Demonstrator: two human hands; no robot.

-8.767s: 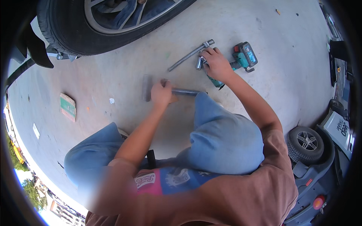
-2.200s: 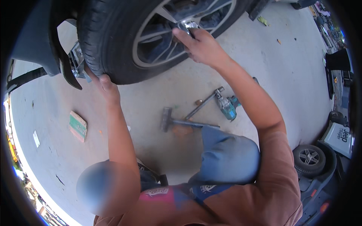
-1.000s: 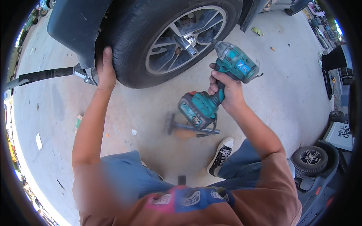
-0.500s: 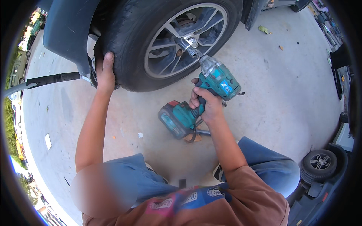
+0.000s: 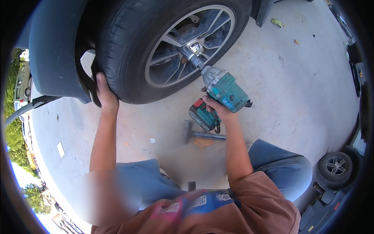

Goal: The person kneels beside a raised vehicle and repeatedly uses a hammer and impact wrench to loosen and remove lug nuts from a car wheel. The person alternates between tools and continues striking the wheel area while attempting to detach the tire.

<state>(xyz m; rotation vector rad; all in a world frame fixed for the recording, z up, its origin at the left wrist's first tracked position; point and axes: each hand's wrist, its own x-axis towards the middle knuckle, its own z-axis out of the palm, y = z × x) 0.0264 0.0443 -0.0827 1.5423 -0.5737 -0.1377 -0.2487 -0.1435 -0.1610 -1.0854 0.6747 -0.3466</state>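
A teal impact wrench (image 5: 224,91), gripped in the right hand (image 5: 216,111), is aimed toward 11 o'clock at the wheel hub (image 5: 194,48), while the tyre (image 5: 124,50) is clasped by the left hand (image 5: 105,97) at 9 o'clock.

Wheel (image 5: 163,50): top cut off by the frame's upper edge.
Right hand (image 5: 218,111): palm hidden behind the teal impact wrench (image 5: 224,91).
Wrench socket: too small to tell which lug nut it meets.
Lower-left patch: blurred.
Small toy car (image 5: 331,175), lower right: partly cut off.
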